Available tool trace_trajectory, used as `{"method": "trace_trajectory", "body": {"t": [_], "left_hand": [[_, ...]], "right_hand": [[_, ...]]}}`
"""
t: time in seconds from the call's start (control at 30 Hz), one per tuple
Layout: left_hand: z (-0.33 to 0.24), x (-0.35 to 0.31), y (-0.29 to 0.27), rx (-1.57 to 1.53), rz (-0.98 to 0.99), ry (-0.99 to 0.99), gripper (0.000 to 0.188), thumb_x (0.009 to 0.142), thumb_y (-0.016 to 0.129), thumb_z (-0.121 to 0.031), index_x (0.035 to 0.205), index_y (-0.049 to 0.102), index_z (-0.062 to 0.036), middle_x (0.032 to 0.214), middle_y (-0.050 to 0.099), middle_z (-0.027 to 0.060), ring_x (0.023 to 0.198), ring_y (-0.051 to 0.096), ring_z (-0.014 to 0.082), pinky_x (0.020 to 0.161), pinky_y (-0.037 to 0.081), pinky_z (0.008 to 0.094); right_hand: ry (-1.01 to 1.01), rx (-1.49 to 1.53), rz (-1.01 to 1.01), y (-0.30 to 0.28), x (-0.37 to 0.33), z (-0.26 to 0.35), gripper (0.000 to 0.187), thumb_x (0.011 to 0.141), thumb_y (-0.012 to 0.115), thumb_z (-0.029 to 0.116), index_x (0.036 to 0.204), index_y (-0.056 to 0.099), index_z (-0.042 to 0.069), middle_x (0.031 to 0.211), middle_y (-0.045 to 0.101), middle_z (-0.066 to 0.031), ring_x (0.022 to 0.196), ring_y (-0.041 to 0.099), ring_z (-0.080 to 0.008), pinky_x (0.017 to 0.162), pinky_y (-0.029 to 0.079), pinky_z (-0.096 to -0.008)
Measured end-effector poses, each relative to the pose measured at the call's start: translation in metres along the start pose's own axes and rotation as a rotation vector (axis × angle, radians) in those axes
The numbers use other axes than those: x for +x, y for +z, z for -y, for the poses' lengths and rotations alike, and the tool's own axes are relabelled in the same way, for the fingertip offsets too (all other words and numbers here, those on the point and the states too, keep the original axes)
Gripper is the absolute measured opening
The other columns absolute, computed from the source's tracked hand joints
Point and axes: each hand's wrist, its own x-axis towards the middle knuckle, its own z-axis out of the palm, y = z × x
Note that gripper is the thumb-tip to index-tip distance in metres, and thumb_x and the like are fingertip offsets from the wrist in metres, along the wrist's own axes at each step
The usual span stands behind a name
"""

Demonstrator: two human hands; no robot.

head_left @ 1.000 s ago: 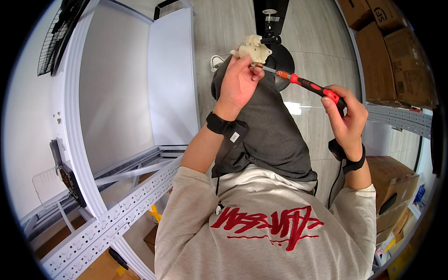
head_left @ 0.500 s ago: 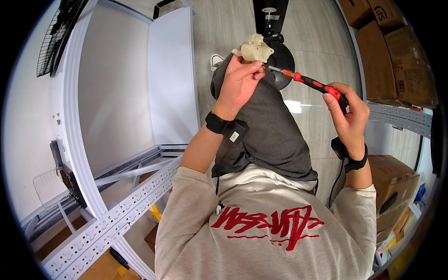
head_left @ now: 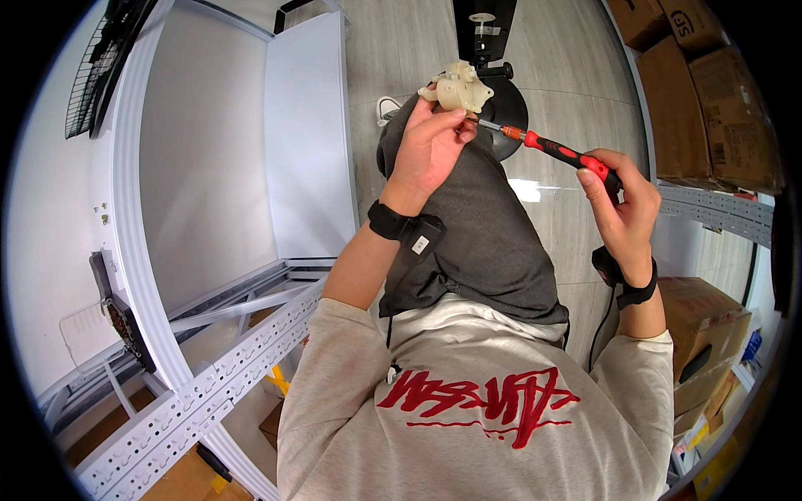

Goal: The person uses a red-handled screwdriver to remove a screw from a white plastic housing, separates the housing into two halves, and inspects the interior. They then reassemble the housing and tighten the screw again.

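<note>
My left hand (head_left: 433, 142) is closed round the underside of a cream plastic housing (head_left: 458, 90), an irregular part with lugs and rounded bulges. It is held up above my left thigh. In my right hand (head_left: 622, 196) is a red and black screwdriver (head_left: 572, 156), gripped by the end of its handle. The metal shaft with its orange collar points left to the lower edge of the housing, close to my left fingertips. Whether the tip sits in a screw is too small to tell. Black straps with small boxes circle both wrists.
A black stand with a round base (head_left: 505, 117) rises from the floor just beyond the housing. White metal shelving (head_left: 309, 142) stands to my left. Cardboard boxes (head_left: 735, 117) are stacked on the right, with another box (head_left: 697, 334) lower down. A cable hangs near my right wrist.
The housing has turned slightly in my left hand, its top shifting a little to the right. The screwdriver and my right hand are almost where they were.
</note>
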Motion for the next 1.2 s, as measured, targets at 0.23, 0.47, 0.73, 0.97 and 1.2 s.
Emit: {"method": "trace_trajectory", "body": {"t": [0.23, 0.47, 0.73, 0.97, 1.2], "left_hand": [[0.0006, 0.0002, 0.0004, 0.043, -0.003, 0.005, 0.050, 0.086, 0.055, 0.006, 0.131, 0.037, -0.0072, 0.115, 0.052, 0.0089, 0.089, 0.052, 0.0165, 0.073, 0.042, 0.0282], [0.0024, 0.0001, -0.0028, 0.035, 0.019, 0.026, 0.051, 0.086, 0.054, 0.007, 0.132, 0.036, -0.0059, 0.119, 0.049, 0.0098, 0.092, 0.052, 0.0171, 0.075, 0.042, 0.0282], [0.0029, 0.0011, -0.0041, 0.040, 0.017, 0.025, 0.056, 0.085, 0.057, 0.008, 0.134, 0.034, -0.0055, 0.120, 0.048, 0.0098, 0.094, 0.052, 0.0165, 0.076, 0.042, 0.0280], [0.0021, 0.0014, -0.0028, 0.034, 0.025, 0.021, 0.059, 0.083, 0.058, 0.010, 0.134, 0.034, -0.0060, 0.121, 0.048, 0.0098, 0.095, 0.052, 0.0171, 0.075, 0.042, 0.0283], [0.0025, 0.0007, -0.0050, 0.064, 0.029, 0.025, 0.061, 0.081, 0.059, 0.010, 0.134, 0.034, -0.0068, 0.122, 0.048, 0.0097, 0.094, 0.052, 0.0173, 0.074, 0.042, 0.0286]], "right_hand": [[-0.024, -0.024, 0.001, -0.0005, -0.0011, 0.0002, 0.018, 0.083, 0.074, 0.011, 0.093, 0.065, 0.000, 0.066, 0.058, -0.0045, 0.054, 0.048, -0.0081, 0.049, 0.037, -0.0209], [-0.011, -0.033, -0.004, -0.0027, -0.0009, 0.0023, 0.017, 0.084, 0.074, 0.011, 0.093, 0.065, 0.000, 0.066, 0.058, -0.0043, 0.054, 0.047, -0.0081, 0.049, 0.036, -0.0207], [-0.029, -0.019, -0.007, -0.0021, 0.0005, 0.0017, 0.017, 0.084, 0.074, 0.011, 0.093, 0.065, 0.000, 0.066, 0.058, -0.0040, 0.054, 0.047, -0.0079, 0.049, 0.036, -0.0208], [-0.015, -0.040, 0.013, -0.0041, 0.0021, -0.0003, 0.017, 0.084, 0.073, 0.012, 0.094, 0.065, 0.001, 0.067, 0.059, -0.0038, 0.054, 0.047, -0.0077, 0.049, 0.036, -0.0206], [0.076, -0.049, 0.042, -0.0076, 0.0059, -0.0010, 0.017, 0.085, 0.072, 0.013, 0.096, 0.066, 0.002, 0.068, 0.059, -0.0033, 0.057, 0.047, -0.0071, 0.050, 0.036, -0.0213]]}}
